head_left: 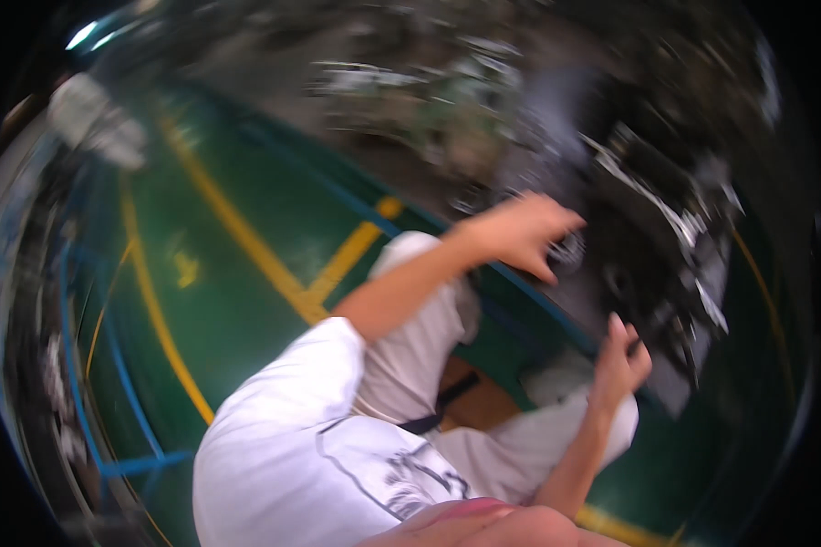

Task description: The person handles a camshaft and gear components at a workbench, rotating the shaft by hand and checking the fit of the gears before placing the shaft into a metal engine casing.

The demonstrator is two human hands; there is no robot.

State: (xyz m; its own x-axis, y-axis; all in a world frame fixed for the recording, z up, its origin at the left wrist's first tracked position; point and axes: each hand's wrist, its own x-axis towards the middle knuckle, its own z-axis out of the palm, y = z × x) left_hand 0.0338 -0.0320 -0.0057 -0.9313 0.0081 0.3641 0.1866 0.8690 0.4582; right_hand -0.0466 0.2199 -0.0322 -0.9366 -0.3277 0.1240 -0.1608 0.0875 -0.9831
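My left hand [534, 232] reaches over the near edge of a dark grey work table [673, 390]. Its thumb and fingers are spread apart, and I see nothing gripped in them. Just beyond the fingertips lies a round, ring-like metal part [568, 250], blurred; whether the hand touches it I cannot tell. My right hand [622, 360] is at the table's near edge, farther right, with fingers bent but apart and no object visible in it. Dark and shiny metal pieces [652, 196] lie on the table in front of it, too smeared to name.
A blurred heap of metal parts [429, 100] lies farther back on the left. Below is a green floor [237, 264] with yellow lines. A blue frame [119, 383] stands at the far left, and a pale shape [96, 118] behind it. I sit on an orange-brown seat [483, 401].
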